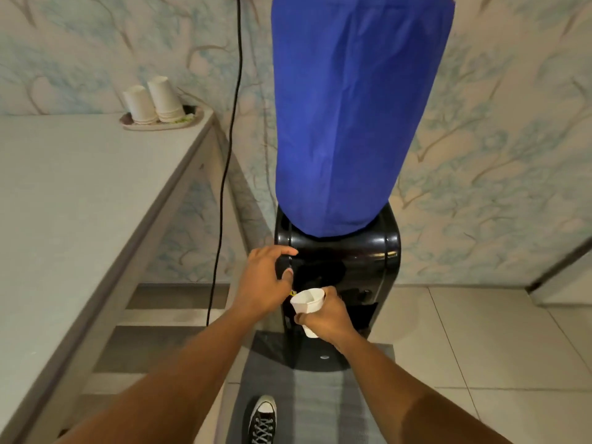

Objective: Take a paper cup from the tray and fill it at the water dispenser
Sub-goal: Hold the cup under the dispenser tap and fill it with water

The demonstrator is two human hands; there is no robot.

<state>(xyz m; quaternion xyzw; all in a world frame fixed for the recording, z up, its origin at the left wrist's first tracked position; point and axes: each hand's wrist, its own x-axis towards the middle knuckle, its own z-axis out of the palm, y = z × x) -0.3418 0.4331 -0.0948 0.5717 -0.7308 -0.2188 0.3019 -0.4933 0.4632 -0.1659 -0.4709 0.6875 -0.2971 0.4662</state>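
A white paper cup (307, 302) is upright in my right hand (330, 318), held against the front of the black water dispenser (362, 261), below its taps. My left hand (264, 280) rests on the dispenser's upper left front, thumb pressed on a tap or knob there. A blue cloth cover (355, 110) wraps the bottle on top. The tray (192, 118) with two stacks of upside-down paper cups (153, 102) sits at the far corner of the grey table. I cannot tell whether water is in the cup.
The grey table (80, 203) runs along my left. A black cable (229, 155) hangs down the wall between table and dispenser. A grey mat (307, 405) lies on the tiled floor, with my black sneaker (262, 419) on it.
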